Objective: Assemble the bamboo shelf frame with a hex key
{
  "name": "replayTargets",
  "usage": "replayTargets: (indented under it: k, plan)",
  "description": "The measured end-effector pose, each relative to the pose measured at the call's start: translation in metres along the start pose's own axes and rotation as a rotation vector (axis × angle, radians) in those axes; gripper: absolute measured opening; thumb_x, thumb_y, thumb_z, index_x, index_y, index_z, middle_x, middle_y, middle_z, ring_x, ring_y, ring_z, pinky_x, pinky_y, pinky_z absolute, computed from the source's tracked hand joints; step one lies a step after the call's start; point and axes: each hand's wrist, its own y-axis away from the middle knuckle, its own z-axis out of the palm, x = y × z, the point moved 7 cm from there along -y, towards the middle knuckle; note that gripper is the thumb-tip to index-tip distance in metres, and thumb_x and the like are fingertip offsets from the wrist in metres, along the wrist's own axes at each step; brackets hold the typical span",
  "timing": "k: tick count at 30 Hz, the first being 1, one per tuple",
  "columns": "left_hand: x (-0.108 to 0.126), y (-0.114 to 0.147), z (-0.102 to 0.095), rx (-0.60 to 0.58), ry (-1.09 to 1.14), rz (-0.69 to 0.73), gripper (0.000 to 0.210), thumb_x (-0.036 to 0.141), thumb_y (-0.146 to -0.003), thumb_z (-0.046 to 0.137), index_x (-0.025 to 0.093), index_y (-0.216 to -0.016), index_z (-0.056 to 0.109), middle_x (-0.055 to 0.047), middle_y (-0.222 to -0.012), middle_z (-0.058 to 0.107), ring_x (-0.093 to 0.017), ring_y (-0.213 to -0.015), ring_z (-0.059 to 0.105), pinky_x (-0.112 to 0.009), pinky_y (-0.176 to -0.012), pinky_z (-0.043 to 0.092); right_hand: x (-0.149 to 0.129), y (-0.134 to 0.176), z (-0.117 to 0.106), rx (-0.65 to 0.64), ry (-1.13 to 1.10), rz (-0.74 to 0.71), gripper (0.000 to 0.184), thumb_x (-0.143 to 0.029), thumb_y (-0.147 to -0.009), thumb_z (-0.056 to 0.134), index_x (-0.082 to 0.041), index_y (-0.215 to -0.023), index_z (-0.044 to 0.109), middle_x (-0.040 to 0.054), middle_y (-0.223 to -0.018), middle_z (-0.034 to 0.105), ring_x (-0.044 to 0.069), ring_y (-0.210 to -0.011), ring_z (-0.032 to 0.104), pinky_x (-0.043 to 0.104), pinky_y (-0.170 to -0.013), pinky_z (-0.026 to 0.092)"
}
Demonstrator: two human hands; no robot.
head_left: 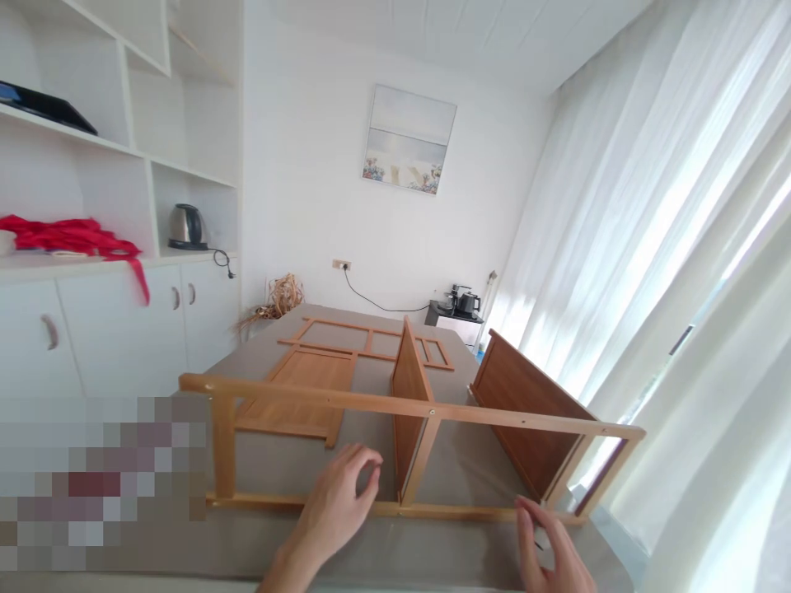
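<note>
A wooden frame (pixel 346 399) stands on its long side across the grey table (pixel 457 548), with upright brown panels (pixel 408 403) joined at its middle and at its right end (pixel 531 412). My left hand (pixel 337 498) is in front of the lower rail, left of the middle panel. Its thumb and forefinger curl into a ring, tips together; anything between them is too small to see. Beside the right part of the lower rail (pixel 457 512) is my right hand (pixel 549 548), thumb and forefinger close together in a pinch. What it may hold I cannot make out.
Behind the frame lie a flat wooden panel (pixel 302 383) and a slatted wooden frame (pixel 339 336). White shelves (pixel 133 148) with a kettle (pixel 186 226) and red cloth (pixel 77 239) stand left. Curtains (pixel 618 247) hang right. A blurred patch covers the lower left.
</note>
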Motion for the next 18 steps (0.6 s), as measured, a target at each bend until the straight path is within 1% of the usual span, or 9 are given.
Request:
replayTargets:
  k: [1,2,4,5,8,10,12,14,18]
  plan:
    - [-0.013,-0.007,-0.004,0.014,-0.039,-0.033,0.022,0.028,-0.102,0.048,0.024,-0.110,0.069,-0.009,-0.113,0.075,-0.025,-0.106,0.070,-0.040,-0.095,0.056,-0.014,-0.001,0.013,-0.063,-0.046,-0.101,0.037,-0.061,-0.101,0.051,-0.030,-0.109,0.071,0.0099,-0.112,0.079,0.032,-0.098,0.077,0.045,-0.085,0.062]
    - [-0.027,-0.014,-0.007,0.031,-0.086,-0.071,0.026,0.032,-0.101,0.049,0.022,-0.116,0.068,-0.013,-0.120,0.073,-0.029,-0.114,0.067,-0.046,-0.101,0.053,-0.025,-0.002,0.025,-0.094,-0.080,-0.154,0.037,-0.058,-0.103,0.049,-0.029,-0.108,0.071,0.0107,-0.109,0.079,0.031,-0.097,0.077,0.044,-0.085,0.063]
    - [-0.054,-0.023,-0.009,0.054,-0.188,-0.151,0.040,0.039,-0.097,0.052,0.016,-0.128,0.065,-0.020,-0.135,0.067,-0.038,-0.131,0.058,-0.057,-0.112,0.043,-0.038,-0.007,0.045,-0.136,-0.094,-0.166,0.037,-0.056,-0.105,0.048,-0.028,-0.109,0.072,0.0100,-0.109,0.078,0.029,-0.093,0.077,0.041,-0.078,0.064]
    - [-0.067,-0.025,-0.009,0.056,-0.235,-0.188,0.047,0.041,-0.095,0.054,0.014,-0.132,0.063,-0.023,-0.141,0.063,-0.041,-0.136,0.053,-0.061,-0.115,0.038,-0.043,-0.009,0.054,-0.155,-0.101,-0.171,0.037,-0.056,-0.104,0.049,-0.027,-0.109,0.072,0.0101,-0.109,0.078,0.029,-0.093,0.077,0.041,-0.078,0.064]
    - [-0.090,-0.024,-0.001,0.028,-0.334,-0.250,0.055,0.046,-0.091,0.055,0.011,-0.133,0.064,-0.026,-0.146,0.061,-0.045,-0.141,0.050,-0.065,-0.118,0.033,-0.050,-0.011,0.070,-0.212,-0.114,-0.178,0.037,-0.057,-0.102,0.054,-0.027,-0.108,0.074,0.0092,-0.105,0.078,0.029,-0.094,0.076,0.043,-0.083,0.063]
    - [-0.094,-0.021,0.004,0.005,-0.371,-0.244,0.055,0.047,-0.093,0.050,0.012,-0.133,0.065,-0.024,-0.146,0.062,-0.045,-0.143,0.050,-0.064,-0.119,0.032,-0.051,-0.009,0.072,-0.255,-0.122,-0.182,0.034,-0.058,-0.099,0.061,-0.028,-0.105,0.076,0.0072,-0.097,0.078,0.028,-0.087,0.075,0.041,-0.078,0.063]
    - [-0.093,-0.019,0.007,-0.012,-0.391,-0.221,0.054,0.046,-0.096,0.046,0.012,-0.133,0.066,-0.023,-0.147,0.063,-0.044,-0.143,0.050,-0.063,-0.120,0.032,-0.053,-0.005,0.069,-0.300,-0.129,-0.190,0.032,-0.059,-0.092,0.072,-0.029,-0.102,0.077,0.0048,-0.092,0.077,0.026,-0.081,0.073,0.038,-0.074,0.062]
    - [-0.091,-0.019,0.007,-0.027,-0.393,-0.199,0.054,0.045,-0.097,0.045,0.010,-0.133,0.066,-0.024,-0.145,0.063,-0.044,-0.141,0.052,-0.062,-0.120,0.033,-0.056,-0.002,0.066,-0.356,-0.126,-0.193,0.034,-0.060,-0.085,0.080,-0.030,-0.099,0.076,0.0033,-0.091,0.075,0.025,-0.081,0.070,0.037,-0.076,0.060]
    - [-0.088,-0.027,0.004,-0.058,-0.340,-0.168,0.047,0.041,-0.098,0.044,0.013,-0.128,0.067,-0.021,-0.141,0.066,-0.040,-0.135,0.058,-0.058,-0.117,0.039,-0.058,0.000,0.067,-0.423,-0.097,-0.159,0.038,-0.063,-0.083,0.081,-0.028,-0.090,0.072,0.0023,-0.088,0.072,0.024,-0.082,0.068,0.036,-0.078,0.058]
